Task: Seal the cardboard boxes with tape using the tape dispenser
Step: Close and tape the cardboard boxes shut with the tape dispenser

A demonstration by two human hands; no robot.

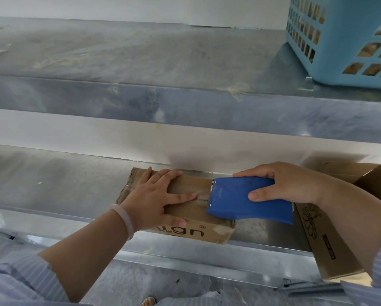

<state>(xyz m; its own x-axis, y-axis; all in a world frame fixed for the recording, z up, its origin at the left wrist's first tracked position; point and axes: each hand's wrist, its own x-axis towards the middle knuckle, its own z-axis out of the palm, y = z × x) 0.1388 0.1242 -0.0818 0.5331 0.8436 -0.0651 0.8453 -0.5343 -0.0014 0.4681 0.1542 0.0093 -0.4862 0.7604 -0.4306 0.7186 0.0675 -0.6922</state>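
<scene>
A small closed cardboard box (198, 230) with black lettering on its front lies on a metal shelf (74, 186). My left hand (156, 195) lies flat on the box top, fingers straight, index finger pressing along the strip of clear tape (201, 197) on the centre seam. My right hand (288, 184) grips a blue tape dispenser (246, 199) whose toothed front edge rests on the right part of the box top. The tape roll inside the dispenser is hidden.
An open cardboard box (317, 235) with a flower print stands at the right, partly under my right forearm. A light blue plastic basket (343, 40) sits on the upper shelf (185, 111) at top right. The shelf's front rim runs just below the box.
</scene>
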